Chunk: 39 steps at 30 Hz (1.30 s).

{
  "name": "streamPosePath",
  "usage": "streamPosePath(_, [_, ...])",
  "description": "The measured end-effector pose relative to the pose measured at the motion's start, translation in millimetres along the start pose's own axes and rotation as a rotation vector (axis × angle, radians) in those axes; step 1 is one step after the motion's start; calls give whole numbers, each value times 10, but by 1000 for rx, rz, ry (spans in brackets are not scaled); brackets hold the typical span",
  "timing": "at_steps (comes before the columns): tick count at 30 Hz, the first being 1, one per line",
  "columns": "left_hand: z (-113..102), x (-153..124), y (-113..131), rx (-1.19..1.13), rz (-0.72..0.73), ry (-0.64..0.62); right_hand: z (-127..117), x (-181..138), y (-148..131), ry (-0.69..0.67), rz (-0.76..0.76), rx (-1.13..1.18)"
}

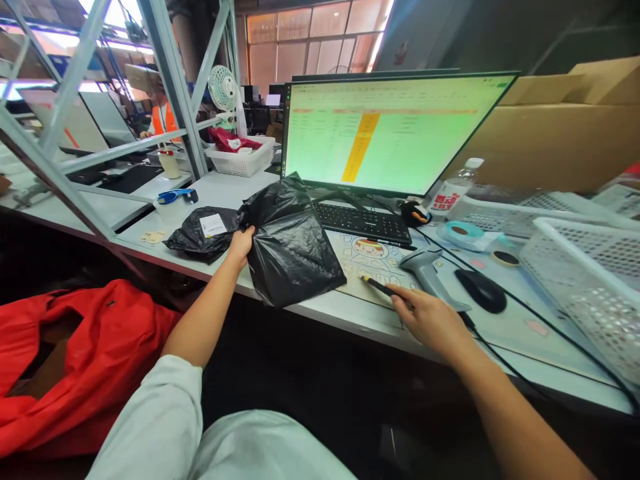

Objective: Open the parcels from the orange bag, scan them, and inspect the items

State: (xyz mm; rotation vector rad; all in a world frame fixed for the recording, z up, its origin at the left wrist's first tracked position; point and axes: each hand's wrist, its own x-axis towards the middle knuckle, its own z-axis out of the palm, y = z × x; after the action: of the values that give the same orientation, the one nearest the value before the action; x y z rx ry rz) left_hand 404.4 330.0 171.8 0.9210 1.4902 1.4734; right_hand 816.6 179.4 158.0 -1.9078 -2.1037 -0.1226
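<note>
My left hand (243, 244) is closed on the edge of a black plastic mailing bag (295, 247), which is raised and tilted above the desk's front edge. Just left of it, a second black plastic bag (197, 233) with a white label (213, 225) lies on the desk. Between the fingers of my right hand (425, 315) is a slim black tool (379, 286) with a yellow end, pointing left toward the bag. Its exact kind is hard to make out. A grey barcode scanner (430, 272) lies just beyond that hand.
A monitor (390, 133) stands behind a black keyboard (363, 222). To the right are a mouse (481, 291), tape roll (459, 231), bottle (453, 190) and white basket (590, 293). A metal frame (170, 73) rises at left, above a red bag (95, 360). Another person (163, 117) sits beyond.
</note>
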Motion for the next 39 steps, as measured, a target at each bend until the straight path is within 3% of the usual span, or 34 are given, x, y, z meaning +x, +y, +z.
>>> streamPosePath(2, [32,-9,-26,297,92,21,41,-71,142,26,92,-64])
streamPosePath(5, [70,-135,-39,616,507,125,154,-95,200,36,120,-102])
streamPosePath(7, [115,-273,-52,697,794,-80,209,-28,175,58,98,-105])
streamPosePath(9, [189,-424,-79,754,972,-459,211,126,82,134,71,-65])
streamPosePath(10, [233,-494,-99,789,1010,-618,193,236,-1,183,46,-15])
streamPosePath(12, [317,-610,-143,877,1023,-772,145,502,-244,254,-52,135])
streamPosePath(15, [397,-699,-202,977,1033,-745,139,930,-729,206,-236,344])
streamPosePath(18, [422,-701,-246,1017,1111,-689,275,1254,-1156,-1,-325,395])
streamPosePath(21, [425,-687,-263,1021,1173,-666,488,1405,-1369,-161,-340,365])
streamPosePath(26, [226,-945,-180,1036,1188,-769,671,1404,-1386,-237,-306,297])
streamPosePath(29, [-128,-1360,-244,1022,1247,-772,654,1361,-1386,-283,-310,233])
streamPosePath(31, [-394,-1654,-450,974,1230,-721,638,1319,-1415,-315,-337,207])
streamPosePath(34, [-660,-1905,-941,870,1036,-612,629,1233,-1489,-326,-412,226])
streamPosePath(36, [-709,-1882,-1236,753,863,-571,612,1167,-1546,-318,-441,243])
streamPosePath(39, [-678,-1693,-1383,391,396,-516,535,1036,-1635,-331,-404,239])
